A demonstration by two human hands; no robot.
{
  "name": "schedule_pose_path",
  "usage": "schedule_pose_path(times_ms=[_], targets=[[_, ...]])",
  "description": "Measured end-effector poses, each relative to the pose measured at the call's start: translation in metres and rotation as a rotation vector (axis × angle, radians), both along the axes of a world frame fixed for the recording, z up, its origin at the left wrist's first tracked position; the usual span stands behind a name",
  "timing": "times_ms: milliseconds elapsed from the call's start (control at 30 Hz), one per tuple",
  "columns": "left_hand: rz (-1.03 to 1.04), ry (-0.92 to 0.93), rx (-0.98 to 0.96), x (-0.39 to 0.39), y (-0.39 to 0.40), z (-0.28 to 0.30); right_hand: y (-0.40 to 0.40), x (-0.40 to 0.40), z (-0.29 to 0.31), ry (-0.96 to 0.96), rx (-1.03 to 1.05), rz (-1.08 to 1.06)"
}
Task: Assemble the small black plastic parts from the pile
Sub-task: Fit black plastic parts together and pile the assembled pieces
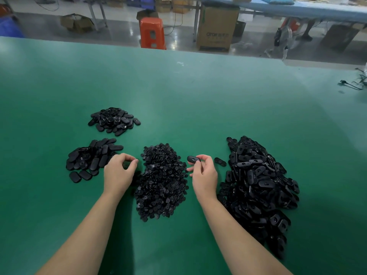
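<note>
Black oval part (193, 159) (right-hand (204, 173) grip)

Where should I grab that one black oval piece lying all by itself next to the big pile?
Pinch the lone oval piece across its narrow width, by the two long edges, coming straight down from above. It lies flat on the green table, so there is probably nothing to hook underneath. The big pile crowds its right side, so approaching from the left looks easier.
</note>
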State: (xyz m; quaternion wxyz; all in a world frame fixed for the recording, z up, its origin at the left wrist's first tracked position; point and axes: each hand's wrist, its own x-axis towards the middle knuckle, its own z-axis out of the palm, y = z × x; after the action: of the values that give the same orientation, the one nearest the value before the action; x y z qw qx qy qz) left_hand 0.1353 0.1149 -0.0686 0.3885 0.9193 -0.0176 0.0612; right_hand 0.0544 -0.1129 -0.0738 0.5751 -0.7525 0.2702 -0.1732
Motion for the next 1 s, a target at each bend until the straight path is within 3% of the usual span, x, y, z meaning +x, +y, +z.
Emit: schedule_pose_path(times_ms=[167, 567, 1000], targets=[[-0.143, -0.079, 0.003, -0.013, -0.043, 0.026, 0.0, -0.001, 0.001, 0.006, -0.025, 0.007], [-0.17, 0.244, -0.272, -0.021, -0.141, 0.04, -0.001, 0.0, 0.002, -0.003, -0.052, -0.042], [-0.156, 0.215, -0.197, -0.029, -0.151, 0.043, -0.003, 0.001, 0.001, 0.006, -0.06, -0.043]])
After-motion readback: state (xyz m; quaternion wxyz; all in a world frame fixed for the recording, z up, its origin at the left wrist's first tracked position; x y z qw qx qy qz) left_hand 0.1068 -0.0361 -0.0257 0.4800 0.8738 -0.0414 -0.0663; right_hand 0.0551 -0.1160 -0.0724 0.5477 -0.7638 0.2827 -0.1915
